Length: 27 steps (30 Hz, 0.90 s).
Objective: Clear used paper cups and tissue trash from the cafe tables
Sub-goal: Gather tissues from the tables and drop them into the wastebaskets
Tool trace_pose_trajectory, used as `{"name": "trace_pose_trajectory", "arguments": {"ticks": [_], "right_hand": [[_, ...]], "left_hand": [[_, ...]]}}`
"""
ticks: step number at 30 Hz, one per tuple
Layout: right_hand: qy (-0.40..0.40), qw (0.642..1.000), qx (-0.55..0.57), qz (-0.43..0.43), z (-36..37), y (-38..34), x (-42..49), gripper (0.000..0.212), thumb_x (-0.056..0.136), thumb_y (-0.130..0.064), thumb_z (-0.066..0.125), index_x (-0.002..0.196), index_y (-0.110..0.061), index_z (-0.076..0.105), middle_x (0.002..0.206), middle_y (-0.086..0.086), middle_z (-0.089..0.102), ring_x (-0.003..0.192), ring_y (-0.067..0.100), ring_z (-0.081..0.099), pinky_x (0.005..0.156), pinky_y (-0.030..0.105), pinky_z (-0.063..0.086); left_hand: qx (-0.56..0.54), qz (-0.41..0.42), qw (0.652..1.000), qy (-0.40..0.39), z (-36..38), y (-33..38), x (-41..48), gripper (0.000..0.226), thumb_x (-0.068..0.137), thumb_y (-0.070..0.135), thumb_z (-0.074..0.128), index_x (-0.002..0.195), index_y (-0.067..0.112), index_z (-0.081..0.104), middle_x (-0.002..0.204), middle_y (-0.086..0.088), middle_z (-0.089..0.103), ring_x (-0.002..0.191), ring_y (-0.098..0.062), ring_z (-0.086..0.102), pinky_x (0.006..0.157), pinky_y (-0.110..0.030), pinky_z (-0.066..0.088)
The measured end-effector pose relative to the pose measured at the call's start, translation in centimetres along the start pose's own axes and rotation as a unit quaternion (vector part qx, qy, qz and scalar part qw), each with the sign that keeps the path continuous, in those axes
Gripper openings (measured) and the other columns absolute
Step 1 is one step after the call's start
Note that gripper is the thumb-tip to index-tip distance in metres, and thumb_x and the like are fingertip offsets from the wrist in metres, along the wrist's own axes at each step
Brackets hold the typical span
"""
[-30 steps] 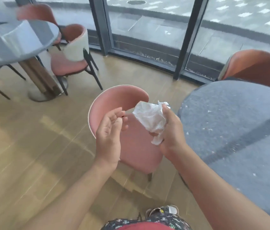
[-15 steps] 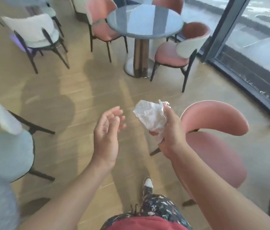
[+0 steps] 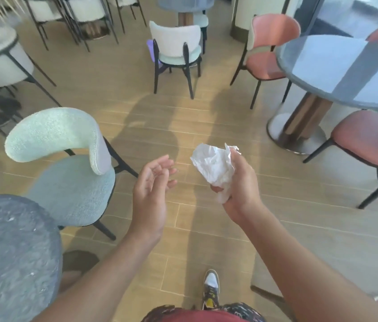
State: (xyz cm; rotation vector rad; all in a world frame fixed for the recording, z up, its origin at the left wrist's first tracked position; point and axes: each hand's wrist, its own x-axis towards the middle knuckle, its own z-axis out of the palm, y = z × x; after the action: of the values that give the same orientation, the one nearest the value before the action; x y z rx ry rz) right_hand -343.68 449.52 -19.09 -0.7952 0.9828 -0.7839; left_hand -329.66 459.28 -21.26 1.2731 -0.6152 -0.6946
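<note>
The right hand (image 3: 239,182) grips a crumpled white tissue (image 3: 214,166) in mid-air above the wooden floor (image 3: 206,240), the empty left hand (image 3: 152,182) relaxed open beside it, a pale green chair (image 3: 67,168) left, a blue round table (image 3: 346,70) farther right.

Crumpled matt paper tissue (image 3: 213,167)
</note>
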Motion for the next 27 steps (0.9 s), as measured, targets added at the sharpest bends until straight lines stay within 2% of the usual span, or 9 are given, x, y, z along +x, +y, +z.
{"name": "trace_pose_trajectory", "arguments": {"ticks": [5, 8, 11, 15, 18, 23, 27], "right_hand": [[-0.048, 0.999, -0.008, 0.002, 3.5, -3.2, 8.4, 0.042, 0.103, -0.042, 0.050, 0.120, -0.008, 0.068, 0.087, 0.008, 0.063, 0.054, 0.018, 0.038, 0.046, 0.024, 0.027], [-0.060, 0.998, -0.013, 0.006, 5.9, -4.6, 12.9, 0.034, 0.104, -0.040, 0.050, 0.111, -0.013, 0.069, 0.079, 0.005, 0.060, 0.052, 0.017, 0.038, 0.046, 0.025, 0.028], [-0.071, 0.997, -0.008, -0.003, 8.9, -5.6, 18.1, 0.033, 0.105, -0.039, 0.050, 0.110, -0.011, 0.067, 0.082, 0.007, 0.060, 0.053, 0.017, 0.041, 0.046, 0.026, 0.032], [-0.070, 0.997, -0.030, -0.006, 14.2, -6.2, 25.7, 0.033, 0.105, -0.041, 0.050, 0.106, -0.013, 0.068, 0.082, 0.008, 0.060, 0.054, 0.017, 0.041, 0.048, 0.027, 0.032], [-0.058, 0.998, -0.028, 0.003, 18.9, -7.1, 31.0, 0.030, 0.105, -0.040, 0.051, 0.095, -0.017, 0.066, 0.071, -0.001, 0.058, 0.052, 0.015, 0.040, 0.049, 0.027, 0.030], [-0.053, 0.998, -0.032, 0.002, 26.3, -9.2, 39.0, 0.034, 0.103, -0.044, 0.052, 0.101, -0.016, 0.071, 0.073, 0.003, 0.058, 0.056, 0.017, 0.039, 0.055, 0.032, 0.027], [-0.053, 0.998, -0.020, 0.001, 31.1, -11.0, 44.8, 0.033, 0.104, -0.042, 0.051, 0.101, -0.017, 0.071, 0.074, 0.001, 0.060, 0.057, 0.017, 0.040, 0.054, 0.030, 0.028]], "left_hand": [[-0.019, 0.006, 0.999, 0.049, 0.8, 0.0, 7.3, 0.029, 0.096, 0.027, 0.056, 0.122, 0.016, 0.067, 0.121, -0.003, 0.069, 0.107, -0.015, 0.070, 0.094, -0.041, 0.056], [-0.025, 0.010, 0.998, 0.065, 0.5, -0.2, 11.8, 0.030, 0.096, 0.028, 0.057, 0.122, 0.017, 0.067, 0.122, -0.004, 0.069, 0.109, -0.016, 0.069, 0.092, -0.036, 0.055], [-0.036, 0.012, 0.996, 0.082, -0.2, -0.9, 17.0, 0.028, 0.096, 0.031, 0.058, 0.120, 0.020, 0.068, 0.120, -0.003, 0.070, 0.109, -0.018, 0.069, 0.089, -0.035, 0.056], [-0.045, 0.017, 0.994, 0.098, -1.5, -1.9, 25.4, 0.034, 0.090, 0.040, 0.063, 0.119, 0.023, 0.069, 0.119, 0.000, 0.071, 0.110, -0.019, 0.070, 0.091, -0.039, 0.057], [-0.047, 0.022, 0.994, 0.099, -3.1, -1.5, 33.1, 0.029, 0.095, 0.037, 0.061, 0.119, 0.023, 0.070, 0.119, 0.001, 0.072, 0.112, -0.020, 0.070, 0.094, -0.041, 0.057], [-0.045, 0.020, 0.995, 0.089, -5.9, 0.9, 45.2, 0.021, 0.105, 0.025, 0.054, 0.120, 0.024, 0.069, 0.122, -0.001, 0.072, 0.111, -0.017, 0.070, 0.095, -0.042, 0.057], [-0.056, 0.018, 0.995, 0.084, -6.9, 2.3, 53.3, 0.026, 0.097, 0.029, 0.056, 0.119, 0.023, 0.069, 0.125, -0.003, 0.071, 0.112, -0.019, 0.070, 0.092, -0.036, 0.057]]}}
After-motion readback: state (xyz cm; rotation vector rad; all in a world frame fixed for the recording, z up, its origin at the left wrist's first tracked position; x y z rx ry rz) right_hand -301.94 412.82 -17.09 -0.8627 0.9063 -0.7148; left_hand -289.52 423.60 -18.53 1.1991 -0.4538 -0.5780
